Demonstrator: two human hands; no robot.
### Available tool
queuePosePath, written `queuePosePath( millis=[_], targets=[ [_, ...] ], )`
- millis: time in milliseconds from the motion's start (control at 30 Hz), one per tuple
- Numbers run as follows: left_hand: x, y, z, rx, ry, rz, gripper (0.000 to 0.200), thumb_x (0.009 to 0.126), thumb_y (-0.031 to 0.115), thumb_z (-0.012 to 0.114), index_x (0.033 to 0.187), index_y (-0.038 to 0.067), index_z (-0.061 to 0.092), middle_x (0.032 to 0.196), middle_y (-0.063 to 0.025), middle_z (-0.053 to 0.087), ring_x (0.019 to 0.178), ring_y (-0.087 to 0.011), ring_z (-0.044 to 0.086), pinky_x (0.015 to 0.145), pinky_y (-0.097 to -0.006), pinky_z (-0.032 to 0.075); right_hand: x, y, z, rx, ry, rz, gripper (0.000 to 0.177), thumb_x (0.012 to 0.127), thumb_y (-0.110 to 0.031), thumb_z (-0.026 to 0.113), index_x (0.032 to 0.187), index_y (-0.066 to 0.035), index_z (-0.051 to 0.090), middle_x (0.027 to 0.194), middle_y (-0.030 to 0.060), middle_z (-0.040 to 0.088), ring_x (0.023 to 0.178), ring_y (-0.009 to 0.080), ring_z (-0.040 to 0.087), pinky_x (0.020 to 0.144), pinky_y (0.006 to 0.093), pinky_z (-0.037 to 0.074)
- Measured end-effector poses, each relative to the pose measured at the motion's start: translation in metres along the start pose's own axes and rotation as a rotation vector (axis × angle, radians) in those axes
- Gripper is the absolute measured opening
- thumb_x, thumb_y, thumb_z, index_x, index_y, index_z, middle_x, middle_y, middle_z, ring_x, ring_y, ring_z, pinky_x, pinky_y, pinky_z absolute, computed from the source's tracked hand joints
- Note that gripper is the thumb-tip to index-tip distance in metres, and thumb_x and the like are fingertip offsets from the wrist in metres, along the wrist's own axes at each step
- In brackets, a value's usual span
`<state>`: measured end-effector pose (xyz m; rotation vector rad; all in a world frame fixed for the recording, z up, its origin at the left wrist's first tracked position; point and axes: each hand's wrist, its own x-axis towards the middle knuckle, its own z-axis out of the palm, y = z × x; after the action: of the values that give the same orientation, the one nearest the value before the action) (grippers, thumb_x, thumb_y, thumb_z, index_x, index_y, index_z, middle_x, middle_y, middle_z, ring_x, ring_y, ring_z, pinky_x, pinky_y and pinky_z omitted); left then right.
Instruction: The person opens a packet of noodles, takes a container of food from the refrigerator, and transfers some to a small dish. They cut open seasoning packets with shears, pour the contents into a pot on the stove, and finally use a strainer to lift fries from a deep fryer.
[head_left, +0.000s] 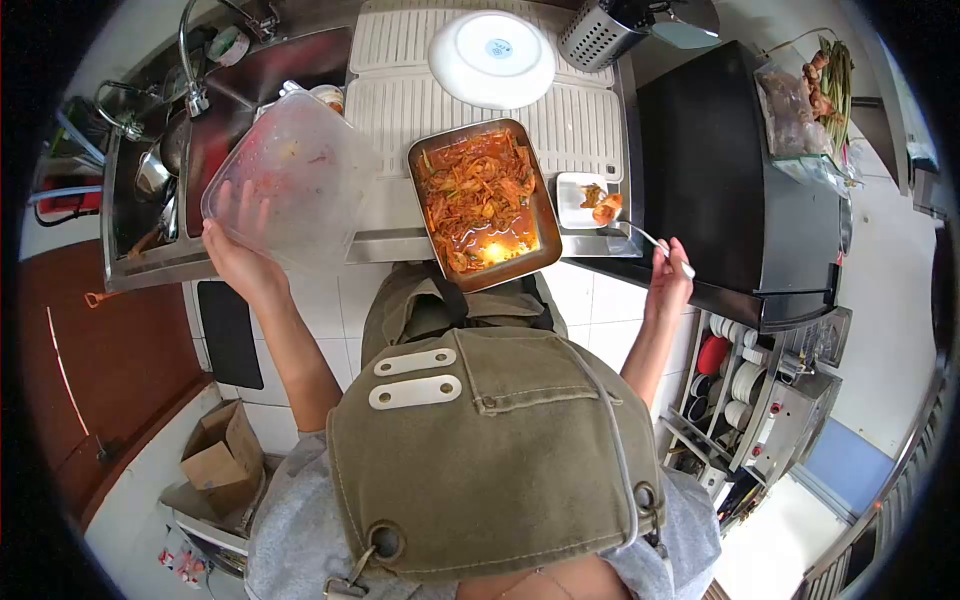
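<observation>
Both hands grasp something: left hand (240,262) clasps a plastic tub (290,180) tilted clear of the tray (482,200), right hand (668,285) pinches a utensil (640,236) holding food over the small dish (577,200).

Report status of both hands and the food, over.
Left grip holds clear container beside sink. Right grip holds spoon, food piece over small dish. Food tray between them, nothing blocking.

Around the tray (485,205), a plastic tub (290,180) blocks nine o'clock, a small dish (578,200) three o'clock and a white plate (492,58) twelve, leaving bare drainboard (590,130) at one o'clock.
</observation>
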<state>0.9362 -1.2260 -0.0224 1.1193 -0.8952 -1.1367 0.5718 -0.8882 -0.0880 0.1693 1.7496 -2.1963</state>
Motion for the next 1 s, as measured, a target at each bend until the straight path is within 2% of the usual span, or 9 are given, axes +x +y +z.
queuePosePath(
  millis=[133,300,367,533,700,767,833,900,1000],
  targets=[
    [-0.003,0.003,0.000,0.031,-0.014,-0.001,0.033,0.097,0.023,0.024,0.116,-0.003,0.031,0.126,-0.0221,0.044,0.109,-0.0377,0.051,0.084,-0.0467,0.049,0.003,0.032,0.020,-0.299,0.006,-0.211,0.022,0.088,-0.009,0.053,0.103,0.008,0.056,0.090,0.0167,0.063,0.075,0.0177,0.064,0.067,0.0247,0.053],
    [-0.006,0.006,0.000,0.031,-0.002,0.000,0.039,0.097,0.029,0.026,0.118,-0.004,0.030,0.128,-0.0231,0.041,0.113,-0.0390,0.047,0.087,-0.0468,0.047,-0.023,0.013,0.078,-0.808,-0.063,-0.477,0.018,0.089,-0.008,0.050,0.096,0.007,0.059,0.074,0.0111,0.065,0.069,0.0146,0.065,0.061,0.0253,0.052],
    [-0.008,0.005,0.000,0.030,0.003,-0.003,0.040,0.097,0.029,0.027,0.118,-0.005,0.030,0.128,-0.0230,0.042,0.113,-0.0392,0.048,0.086,-0.0465,0.048,-0.023,0.011,0.087,-0.994,-0.104,-0.572,0.017,0.088,-0.009,0.051,0.094,0.004,0.059,0.071,0.0154,0.065,0.068,0.0186,0.067,0.058,0.0271,0.051],
    [-0.006,0.001,-0.010,0.014,0.002,0.004,0.040,0.097,0.028,0.027,0.118,-0.006,0.031,0.128,-0.0232,0.042,0.112,-0.0397,0.048,0.086,-0.0467,0.048,-0.023,0.002,0.101,-1.186,-0.217,-0.738,0.012,0.084,-0.005,0.052,0.091,0.002,0.060,0.068,0.0168,0.061,0.060,0.0239,0.064,0.054,0.0320,0.049],
    [-0.005,0.000,-0.019,0.018,0.034,0.010,0.033,0.097,0.025,0.025,0.114,-0.002,0.032,0.125,-0.0227,0.044,0.109,-0.0384,0.051,0.084,-0.0470,0.048,-0.018,-0.009,0.096,-1.177,-0.215,-0.797,0.012,0.083,-0.004,0.052,0.090,0.001,0.060,0.071,0.0189,0.061,0.063,0.0288,0.062,0.057,0.0365,0.047],
    [-0.005,-0.002,-0.023,0.022,0.040,0.018,0.033,0.097,0.025,0.026,0.114,-0.002,0.032,0.125,-0.0226,0.044,0.109,-0.0385,0.051,0.085,-0.0470,0.047,-0.025,-0.021,0.099,-1.184,-0.165,-0.772,0.013,0.084,-0.004,0.052,0.092,0.001,0.060,0.073,0.0184,0.062,0.064,0.0263,0.064,0.058,0.0344,0.049],
    [-0.005,0.000,-0.026,0.029,0.050,0.029,0.033,0.097,0.025,0.026,0.114,-0.002,0.032,0.125,-0.0225,0.044,0.109,-0.0387,0.051,0.085,-0.0470,0.047,-0.035,-0.033,0.103,-1.079,-0.142,-0.670,0.014,0.087,-0.005,0.050,0.094,0.002,0.060,0.074,0.0150,0.065,0.066,0.0161,0.066,0.060,0.0270,0.051],
    [-0.007,0.003,-0.026,0.029,0.048,0.030,0.033,0.097,0.025,0.026,0.115,-0.002,0.031,0.125,-0.0227,0.044,0.110,-0.0386,0.050,0.085,-0.0469,0.047,-0.051,-0.042,0.111,-0.926,-0.167,-0.648,0.014,0.088,-0.006,0.049,0.094,0.002,0.060,0.073,0.0124,0.065,0.066,0.0138,0.065,0.060,0.0257,0.051],
    [-0.008,0.003,-0.026,0.035,0.053,0.032,0.034,0.097,0.026,0.026,0.116,-0.002,0.031,0.125,-0.0224,0.045,0.110,-0.0380,0.050,0.085,-0.0469,0.047,-0.063,-0.033,0.109,-0.782,-0.461,-0.406,0.015,0.089,-0.007,0.050,0.095,0.004,0.059,0.078,0.0105,0.065,0.069,0.0127,0.064,0.060,0.0245,0.051]
  ],
)
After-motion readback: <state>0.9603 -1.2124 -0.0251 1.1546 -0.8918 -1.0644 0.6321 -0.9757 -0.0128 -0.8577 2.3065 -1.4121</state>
